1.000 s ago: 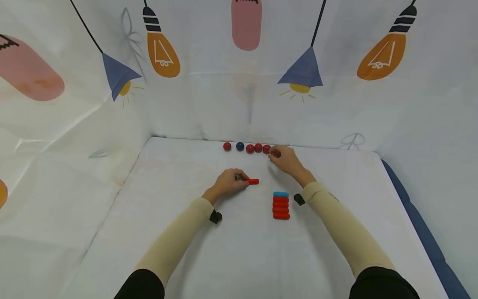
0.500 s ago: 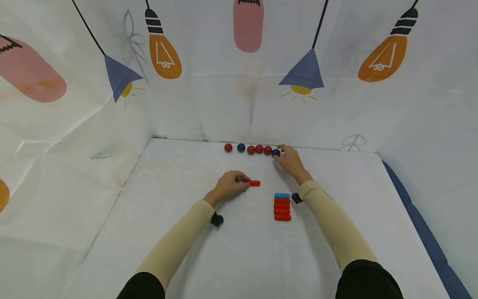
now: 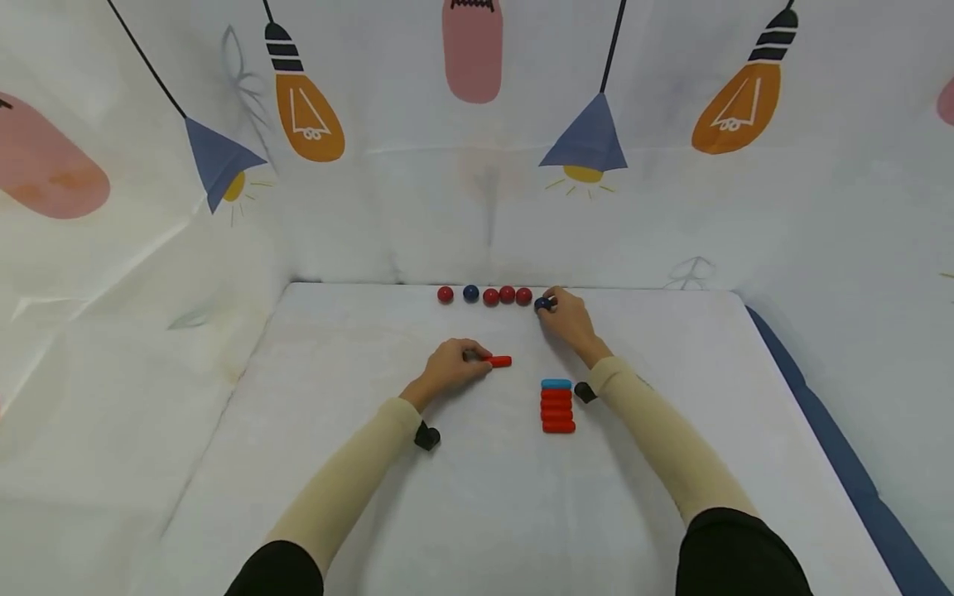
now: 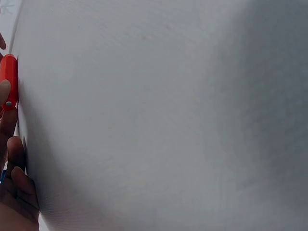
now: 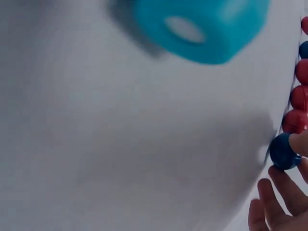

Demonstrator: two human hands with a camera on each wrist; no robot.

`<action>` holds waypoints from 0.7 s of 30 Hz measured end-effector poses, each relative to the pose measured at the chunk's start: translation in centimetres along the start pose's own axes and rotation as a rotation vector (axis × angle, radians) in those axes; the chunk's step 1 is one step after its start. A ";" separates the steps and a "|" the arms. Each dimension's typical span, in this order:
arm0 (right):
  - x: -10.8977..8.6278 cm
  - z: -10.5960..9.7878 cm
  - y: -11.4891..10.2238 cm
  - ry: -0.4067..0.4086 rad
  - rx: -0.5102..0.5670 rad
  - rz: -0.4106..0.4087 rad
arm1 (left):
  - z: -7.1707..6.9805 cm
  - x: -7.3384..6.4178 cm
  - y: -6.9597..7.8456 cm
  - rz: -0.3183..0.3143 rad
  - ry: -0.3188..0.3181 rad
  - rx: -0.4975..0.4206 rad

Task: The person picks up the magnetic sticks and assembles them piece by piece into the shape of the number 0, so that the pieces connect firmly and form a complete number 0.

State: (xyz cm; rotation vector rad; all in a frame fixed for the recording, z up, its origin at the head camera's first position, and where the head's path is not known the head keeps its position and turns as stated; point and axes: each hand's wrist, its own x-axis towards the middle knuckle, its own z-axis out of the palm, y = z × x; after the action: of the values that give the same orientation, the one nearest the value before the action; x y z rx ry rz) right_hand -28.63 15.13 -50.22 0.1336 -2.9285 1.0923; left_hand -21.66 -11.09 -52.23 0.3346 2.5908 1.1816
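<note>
My left hand pinches a short red cylinder near the middle of the table. In the left wrist view a small silvery dot shows on that red cylinder's end. Farther back, my right hand holds a dark blue ball between thumb and fingers, at the right end of a row of balls. Beside it in the row are several red balls and another dark blue ball. The fingers partly cover the held ball.
Several red cylinders lie side by side near my right forearm, with a light blue cylinder at their far end. The white table meets a patterned cloth backdrop behind the balls. A small black device sits at each wrist.
The right hand's fingers have come round the dark blue ball, which was hidden by the hand a second ago. The left hand keeps its hold on the red cylinder. The head view has shifted slightly.
</note>
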 end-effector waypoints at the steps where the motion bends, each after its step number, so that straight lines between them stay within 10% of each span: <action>1: -0.2 -0.1 0.0 -0.001 0.000 0.002 | 0.0 -0.1 0.0 -0.002 0.007 0.000; 21: -4.9 -1.1 0.4 -0.182 0.065 -0.093 | 0.3 0.1 0.5 -0.042 -0.007 -0.010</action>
State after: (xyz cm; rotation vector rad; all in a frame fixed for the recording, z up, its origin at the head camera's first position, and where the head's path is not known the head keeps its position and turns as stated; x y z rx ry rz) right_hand -23.82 16.51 -49.88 0.3859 -3.0073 1.2227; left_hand -21.56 -10.51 -52.03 0.2809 2.5729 1.1765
